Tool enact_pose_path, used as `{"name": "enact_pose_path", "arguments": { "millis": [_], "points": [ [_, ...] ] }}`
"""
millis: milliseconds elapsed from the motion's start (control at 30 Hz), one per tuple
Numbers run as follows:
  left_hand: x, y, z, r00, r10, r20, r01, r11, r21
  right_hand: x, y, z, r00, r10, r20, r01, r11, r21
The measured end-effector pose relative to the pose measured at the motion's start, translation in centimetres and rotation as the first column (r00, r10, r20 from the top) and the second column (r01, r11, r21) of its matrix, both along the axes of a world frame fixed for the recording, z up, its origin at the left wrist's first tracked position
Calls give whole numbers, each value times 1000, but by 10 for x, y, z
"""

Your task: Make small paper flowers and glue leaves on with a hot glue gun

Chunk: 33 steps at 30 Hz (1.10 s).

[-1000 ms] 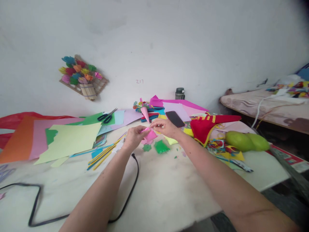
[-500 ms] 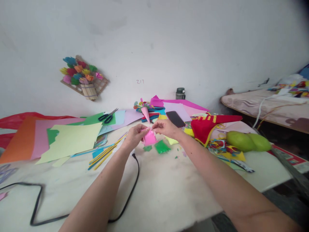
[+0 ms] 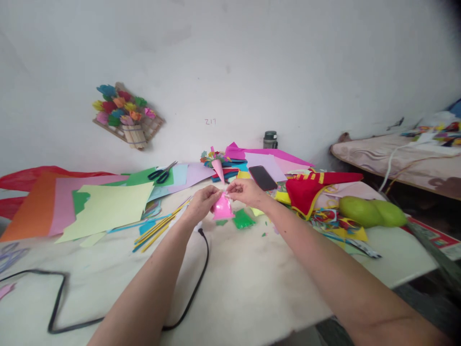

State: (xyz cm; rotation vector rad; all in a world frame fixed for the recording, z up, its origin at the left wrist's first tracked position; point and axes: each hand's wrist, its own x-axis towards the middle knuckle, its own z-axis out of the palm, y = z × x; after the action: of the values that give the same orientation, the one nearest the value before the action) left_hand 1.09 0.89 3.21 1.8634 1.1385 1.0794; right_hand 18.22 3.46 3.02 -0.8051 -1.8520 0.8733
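Observation:
A small clear bag with bright pink filling (image 3: 223, 207) hangs between my hands over the middle of the table. My left hand (image 3: 204, 203) pinches its top left edge between thumb and fingers. At the top right corner, my right hand (image 3: 248, 192) grips the bag's clear rim with its fingertips. Just right of the pink bag lies a bag with green filling (image 3: 244, 219), flat on the tabletop. A green paper scrap (image 3: 221, 222) shows partly beneath the pink bag. What the pink filling is, I cannot tell.
Coloured paper sheets (image 3: 108, 211), scissors (image 3: 162, 173) and thin sticks (image 3: 160, 229) lie at left. A black cable (image 3: 196, 293) crosses the front. A phone (image 3: 262, 178), red cloth (image 3: 306, 190) and green fruit (image 3: 370, 210) are at right. A paper cone bouquet (image 3: 217, 168) lies behind my hands.
The pink bag now faces me more fully and hangs slightly lower, showing more of its filling. Both hands keep their hold in nearly the same place. The view has shifted slightly.

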Motion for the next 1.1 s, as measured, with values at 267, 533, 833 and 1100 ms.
{"name": "enact_pose_path", "arguments": {
  "millis": [267, 533, 833, 1100],
  "points": [
    [-2, -1, 1, 998, -43, -43, 43, 999, -11, 5, -3, 4, 994, 78, 74, -76, 997, -31],
    [-1, -1, 3, 1000, -15, 24, 15, 1000, -10, 6, 1, 2, 997, 76, 11, -77, 996, 38],
    [-2, 0, 2, 999, 28, 42, -29, 999, 18, -1, -3, 2, 999, -24, 36, 17, 981, 193],
    [-2, 2, -1, 998, 65, 0, -65, 996, 54, -8, -8, 6, 993, -110, -44, 111, 993, 36]
  ]
}}
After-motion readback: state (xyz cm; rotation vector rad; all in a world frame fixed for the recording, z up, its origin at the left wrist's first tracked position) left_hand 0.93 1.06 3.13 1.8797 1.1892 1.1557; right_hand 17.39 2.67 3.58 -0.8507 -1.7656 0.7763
